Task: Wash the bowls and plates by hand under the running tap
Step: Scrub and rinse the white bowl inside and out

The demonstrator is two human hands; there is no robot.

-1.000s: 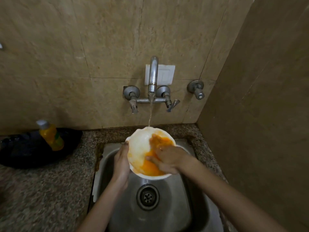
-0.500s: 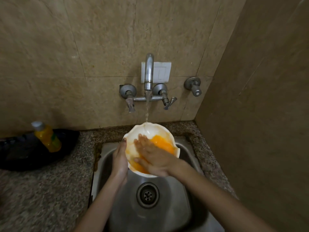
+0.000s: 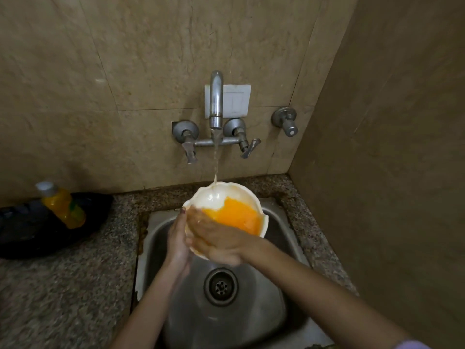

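A white bowl (image 3: 221, 197) with a scalloped rim is held over the steel sink (image 3: 274, 311), half full of orange water. Water from the wall tap (image 3: 216, 102) falls onto its far rim. My left hand (image 3: 177, 240) grips the bowl's left side from outside, thumb at the rim. My right hand (image 3: 216, 240) lies across the near left part of the bowl with its fingers inside, rubbing the inner wall. The fingertips are blurred.
An orange bottle with a pale cap (image 3: 61, 204) leans in a black pan (image 3: 32, 230) on the speckled stone counter (image 3: 63, 285) at the left. The drain (image 3: 221, 286) sits below the bowl. A wall stands close on the right.
My right hand has slid from the bowl's middle to its near left side, uncovering the orange water. The bowl has tipped a little toward me. The camera view has shifted slightly.
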